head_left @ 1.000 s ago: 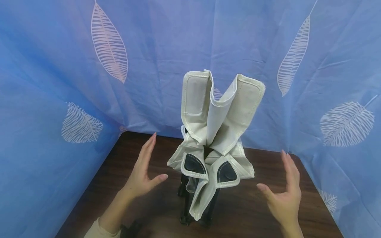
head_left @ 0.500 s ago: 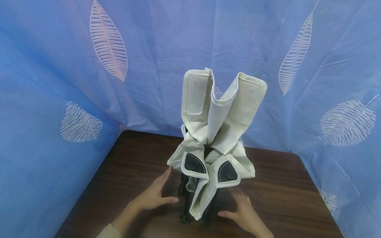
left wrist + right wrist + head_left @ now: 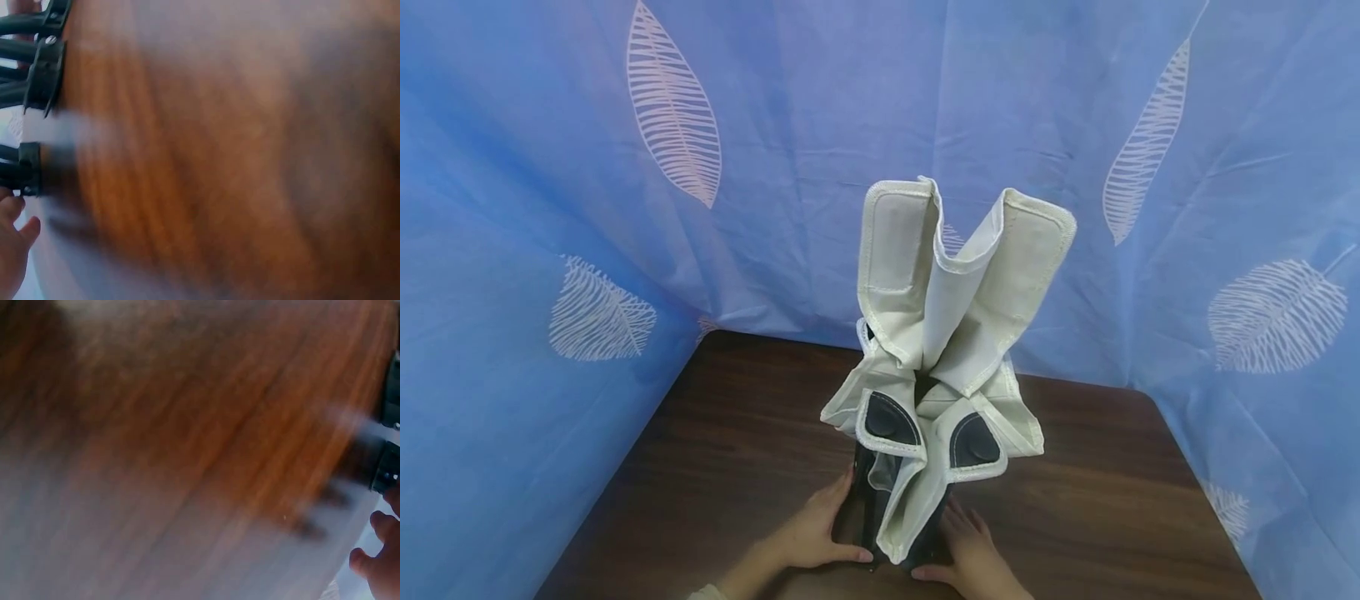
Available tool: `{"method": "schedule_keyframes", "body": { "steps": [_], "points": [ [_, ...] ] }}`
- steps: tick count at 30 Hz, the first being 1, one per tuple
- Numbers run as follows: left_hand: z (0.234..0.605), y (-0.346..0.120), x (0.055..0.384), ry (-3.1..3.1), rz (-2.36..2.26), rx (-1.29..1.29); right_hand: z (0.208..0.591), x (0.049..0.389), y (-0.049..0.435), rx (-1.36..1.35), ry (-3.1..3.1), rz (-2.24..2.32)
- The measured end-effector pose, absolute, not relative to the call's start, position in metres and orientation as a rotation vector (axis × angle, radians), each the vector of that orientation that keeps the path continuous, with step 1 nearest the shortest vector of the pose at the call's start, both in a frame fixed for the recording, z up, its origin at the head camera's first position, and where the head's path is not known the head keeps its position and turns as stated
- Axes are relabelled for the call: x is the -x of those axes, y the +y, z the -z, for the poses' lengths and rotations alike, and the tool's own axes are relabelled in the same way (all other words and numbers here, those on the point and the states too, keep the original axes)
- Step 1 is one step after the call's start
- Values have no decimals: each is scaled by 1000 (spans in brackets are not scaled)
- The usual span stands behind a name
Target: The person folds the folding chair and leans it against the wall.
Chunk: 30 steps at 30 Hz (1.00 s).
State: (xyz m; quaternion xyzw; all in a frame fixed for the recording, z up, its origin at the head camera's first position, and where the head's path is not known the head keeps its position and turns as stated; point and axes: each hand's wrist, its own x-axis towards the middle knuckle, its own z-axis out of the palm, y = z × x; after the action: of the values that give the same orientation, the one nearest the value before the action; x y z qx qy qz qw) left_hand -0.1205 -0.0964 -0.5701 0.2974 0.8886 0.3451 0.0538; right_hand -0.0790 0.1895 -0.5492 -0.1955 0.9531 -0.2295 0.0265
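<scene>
A folding camp chair (image 3: 965,308) with a bunched cream fabric seat and black corner pockets stands folded upright on the table in the head view. Its black legs show below the cloth. My left hand (image 3: 816,527) is low on their left side, thumb and fingers spread. In the left wrist view its fingertips are at a black foot (image 3: 29,169). On the other side, my right hand (image 3: 973,557) spreads its fingers beside the legs, partly hidden by the hanging fabric. The right wrist view has fingertips (image 3: 375,520) beside another black foot (image 3: 386,467).
A dark wood-grain table (image 3: 1112,492) with rounded corners lies under the chair. Blue curtains (image 3: 790,167) printed with white leaves hang behind it and along both sides, close to the table's edges.
Both hands have come down and inward from well apart on either side to the lower legs. The chair stays in place.
</scene>
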Motion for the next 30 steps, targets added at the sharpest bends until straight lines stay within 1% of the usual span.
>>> {"method": "schedule_keyframes", "body": {
  "steps": [4, 14, 23, 30],
  "points": [
    [578, -90, 116, 2798, -1042, -947, 553, 80, 188, 581, 2968, 652],
    [578, -81, 106, 2864, -995, -857, 552, 81, 185, 693, 3048, 534],
    [582, -82, 117, 2893, -905, -897, 556, 85, 183, 711, 3107, 452],
    [578, -80, 132, 2849, -865, -883, 562, 96, 184, 705, 3169, 384]
  ]
}}
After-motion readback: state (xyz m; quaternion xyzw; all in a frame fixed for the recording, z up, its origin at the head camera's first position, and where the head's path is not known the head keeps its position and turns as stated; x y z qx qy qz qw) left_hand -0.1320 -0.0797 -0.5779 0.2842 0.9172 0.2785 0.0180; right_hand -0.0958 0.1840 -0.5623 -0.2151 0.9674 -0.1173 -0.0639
